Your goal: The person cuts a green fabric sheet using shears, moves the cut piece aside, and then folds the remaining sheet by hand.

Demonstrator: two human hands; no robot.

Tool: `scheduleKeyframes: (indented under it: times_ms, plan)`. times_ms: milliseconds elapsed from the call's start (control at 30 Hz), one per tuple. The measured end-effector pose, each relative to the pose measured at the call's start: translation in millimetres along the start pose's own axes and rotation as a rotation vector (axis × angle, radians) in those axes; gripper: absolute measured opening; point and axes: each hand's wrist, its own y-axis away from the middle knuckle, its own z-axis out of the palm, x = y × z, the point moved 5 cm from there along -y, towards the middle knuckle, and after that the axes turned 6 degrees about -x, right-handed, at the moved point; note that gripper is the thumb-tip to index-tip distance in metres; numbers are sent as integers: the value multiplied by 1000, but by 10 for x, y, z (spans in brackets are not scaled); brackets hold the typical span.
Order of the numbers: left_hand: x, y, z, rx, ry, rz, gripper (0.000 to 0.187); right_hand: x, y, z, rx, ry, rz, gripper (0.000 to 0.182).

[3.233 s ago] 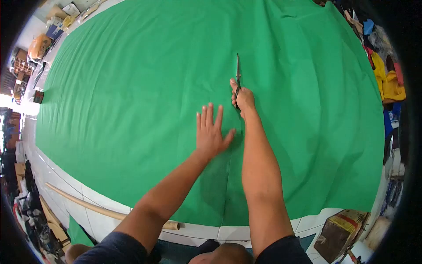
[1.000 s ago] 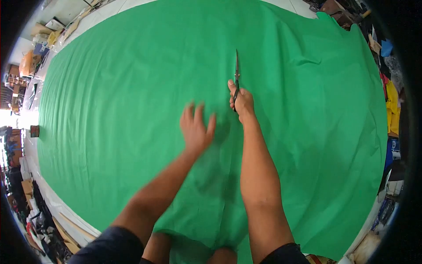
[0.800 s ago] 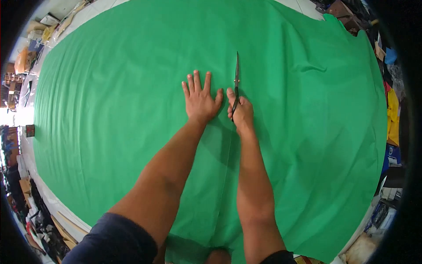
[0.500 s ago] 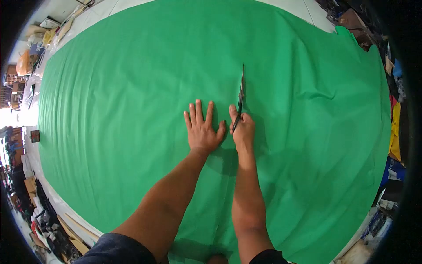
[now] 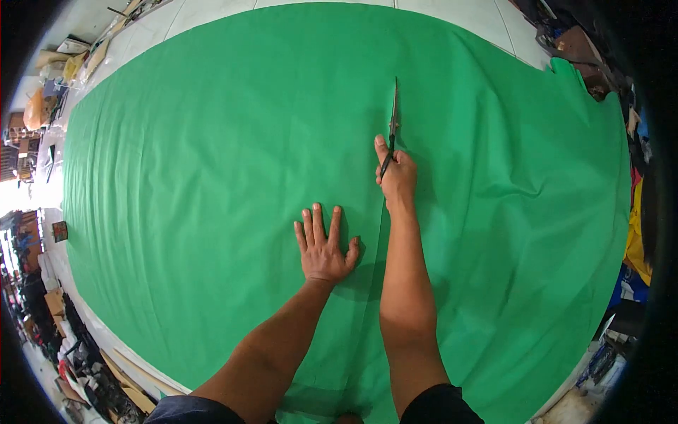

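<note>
A large green sheet of fabric (image 5: 212,127) lies spread on the floor. My right hand (image 5: 400,177) is closed around the dark handles of a pair of scissors (image 5: 393,120), thumb on top. The blades point away from me and look almost closed, over the right-of-middle part of the sheet. Behind that hand, a thin straight line runs through the fabric back toward me. My left hand (image 5: 325,249) is pressed flat on the green fabric, fingers spread, to the left of this line and nearer to me than the scissors.
Pale floor tiles (image 5: 466,18) show beyond the far edge. At the left edge sits a small dark box (image 5: 60,231), with cluttered goods around it. Dark bundles (image 5: 579,49) and a yellow cloth (image 5: 639,237) border the right side. Soft wrinkles cross the fabric's right half.
My right hand has pushed the scissors farther away from me over the fabric, leaving a longer line behind. My left hand stays flat on the same area; the whole view has shifted.
</note>
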Motion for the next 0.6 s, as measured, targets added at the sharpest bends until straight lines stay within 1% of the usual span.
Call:
scheduleKeyframes:
  times_ms: [67,200,300,367,500,533,600]
  plan:
    - [-20,-4,22,-10,8,5,69,-113,-149,20,-27,-26,37,65]
    - [-17,-12,14,-8,-2,9,70,-601,-973,39,-51,-90,-37,63]
    - [-18,-18,46,-72,14,-15,72,-813,-1449,73,-56,-99,-41,62]
    - [-28,0,49,-85,17,-21,72,-990,-1685,27,-77,-121,-33,54]
    - [-31,-27,58,-87,12,-15,72,-1182,-2167,3,-138,-68,-85,52]
    - [-39,-20,52,-85,10,-19,72,-1146,-2207,42,-142,-68,-86,52]
    - [-22,-28,43,-90,26,-20,72,-1174,-2188,48,-32,-62,-123,52]
